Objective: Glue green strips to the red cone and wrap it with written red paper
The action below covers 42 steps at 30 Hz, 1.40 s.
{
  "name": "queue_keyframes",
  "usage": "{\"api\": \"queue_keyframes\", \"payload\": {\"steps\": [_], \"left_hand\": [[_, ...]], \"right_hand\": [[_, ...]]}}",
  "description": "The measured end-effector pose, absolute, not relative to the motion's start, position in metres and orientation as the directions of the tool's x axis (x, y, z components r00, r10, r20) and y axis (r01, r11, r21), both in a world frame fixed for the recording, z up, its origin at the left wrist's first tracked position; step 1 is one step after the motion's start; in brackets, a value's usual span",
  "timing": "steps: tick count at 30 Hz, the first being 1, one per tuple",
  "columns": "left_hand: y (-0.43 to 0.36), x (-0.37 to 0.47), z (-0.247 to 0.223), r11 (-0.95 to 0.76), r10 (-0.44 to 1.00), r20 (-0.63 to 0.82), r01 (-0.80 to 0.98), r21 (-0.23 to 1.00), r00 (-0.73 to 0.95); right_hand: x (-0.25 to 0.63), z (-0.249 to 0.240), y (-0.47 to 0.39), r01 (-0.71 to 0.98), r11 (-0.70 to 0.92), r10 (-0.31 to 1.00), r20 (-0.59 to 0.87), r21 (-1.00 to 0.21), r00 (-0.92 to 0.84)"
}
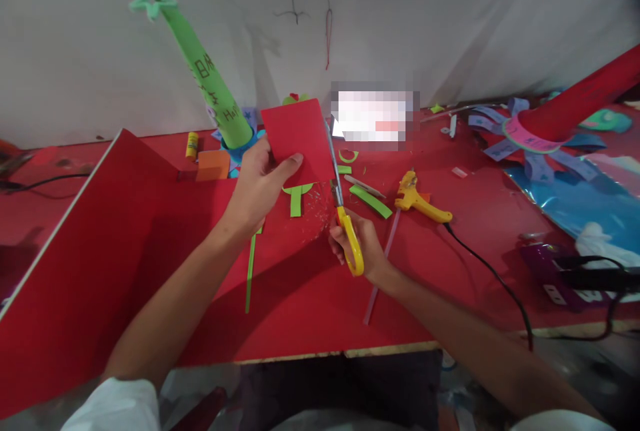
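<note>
A red sheet of craft paper (300, 138) is pinched in my left hand (263, 174), thumb on its face. My right hand (363, 241) grips scissors (351, 244) with yellow handles. Their blades point up and lie along the sheet's right edge; I cannot tell whether they are cutting into it. Below the sheet lies a green T-shaped paper piece (297, 201). Beside the blades rest a green strip (370, 201) and a thin pale tool (364, 186).
A yellow glue gun (420, 198) with a long glue stick lies on the red table (310, 311). Green (210, 78) and red (585, 101) paper tubes stand left and right. A large red board (85, 258) leans at left. A glue stick tube (192, 146) stands behind.
</note>
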State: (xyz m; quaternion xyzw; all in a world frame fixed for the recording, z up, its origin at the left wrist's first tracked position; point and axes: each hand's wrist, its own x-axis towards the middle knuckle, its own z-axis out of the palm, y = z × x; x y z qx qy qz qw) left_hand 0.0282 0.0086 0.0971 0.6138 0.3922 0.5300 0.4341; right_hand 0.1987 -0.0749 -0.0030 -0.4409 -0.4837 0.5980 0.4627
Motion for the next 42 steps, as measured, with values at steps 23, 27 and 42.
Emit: {"api": "queue_keyframes", "payload": {"steps": [23, 27, 42], "left_hand": [[0.023, 0.013, 0.093, -0.453, 0.89, 0.437, 0.159, 0.877, 0.126], [0.023, 0.013, 0.092, -0.454, 0.89, 0.439, 0.173, 0.874, 0.121], [0.02, 0.017, 0.095, -0.432, 0.902, 0.426, 0.12, 0.894, 0.076]], "right_hand": [[0.2, -0.02, -0.076, -0.239, -0.037, 0.933, 0.052, -0.97, -0.355], [0.2, -0.017, -0.077, -0.24, -0.044, 0.944, 0.038, -0.97, -0.328], [0.195, -0.012, -0.077, -0.262, -0.117, 0.96, -0.042, -0.958, -0.275]]}}
